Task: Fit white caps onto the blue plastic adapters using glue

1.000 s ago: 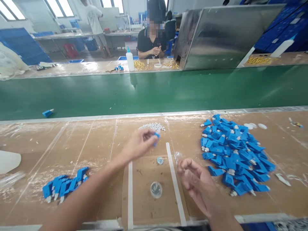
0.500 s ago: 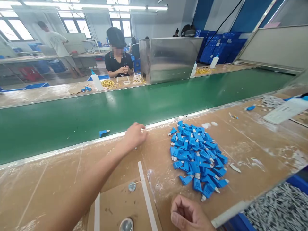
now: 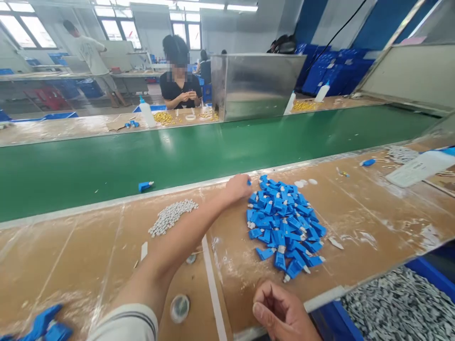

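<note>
My left hand (image 3: 239, 188) reaches to the upper left edge of a pile of blue plastic pieces with pale tips (image 3: 284, 222). Its fingers are closed on a blue piece (image 3: 249, 182), of which only a small part shows. Below the pile, near the table's front edge, my right hand (image 3: 282, 310) is curled with thumb and fingers together; whether anything is inside cannot be made out. A heap of small grey parts (image 3: 172, 217) lies left of my left forearm. One more blue piece (image 3: 145, 186) rests on the green belt (image 3: 106, 166).
A blue bin of grey parts (image 3: 401, 303) stands at the lower right. Two small round dishes, one of them nearer (image 3: 179, 308), lie on cardboard. More blue pieces (image 3: 50, 327) are at the lower left. Across the belt sits a person (image 3: 180, 87) beside a metal box (image 3: 256, 87).
My left hand has moved right, from the belt's edge to the blue pile, and now has a blue piece. The grey heap has come into sight. My right hand stays curled.
</note>
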`<control>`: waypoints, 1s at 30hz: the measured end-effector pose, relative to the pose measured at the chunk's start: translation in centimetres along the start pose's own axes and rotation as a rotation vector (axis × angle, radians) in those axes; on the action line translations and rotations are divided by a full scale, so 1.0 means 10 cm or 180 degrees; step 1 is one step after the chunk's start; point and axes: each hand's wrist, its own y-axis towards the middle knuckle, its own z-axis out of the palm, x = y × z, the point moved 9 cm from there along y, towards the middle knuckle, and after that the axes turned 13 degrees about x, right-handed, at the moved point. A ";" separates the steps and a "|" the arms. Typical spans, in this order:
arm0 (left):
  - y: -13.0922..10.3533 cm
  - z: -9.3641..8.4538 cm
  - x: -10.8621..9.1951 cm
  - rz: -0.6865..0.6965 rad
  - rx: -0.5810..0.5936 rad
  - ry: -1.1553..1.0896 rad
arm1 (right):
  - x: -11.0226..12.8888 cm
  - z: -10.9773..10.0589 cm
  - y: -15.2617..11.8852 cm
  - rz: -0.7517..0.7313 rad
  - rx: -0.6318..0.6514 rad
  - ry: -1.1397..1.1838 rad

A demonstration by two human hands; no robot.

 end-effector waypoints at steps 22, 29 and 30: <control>-3.66 0.82 1.25 -0.0243 -0.1176 -0.4709 | -0.03 1.11 0.55 -0.0409 0.0404 -0.1532; -3.70 0.84 1.29 -0.0064 -0.1294 -0.4875 | 0.12 1.25 0.47 -0.0722 0.0510 -0.2264; -3.70 0.85 1.28 -0.0065 -0.1294 -0.4921 | 0.13 1.26 0.45 -0.0759 0.0527 -0.2285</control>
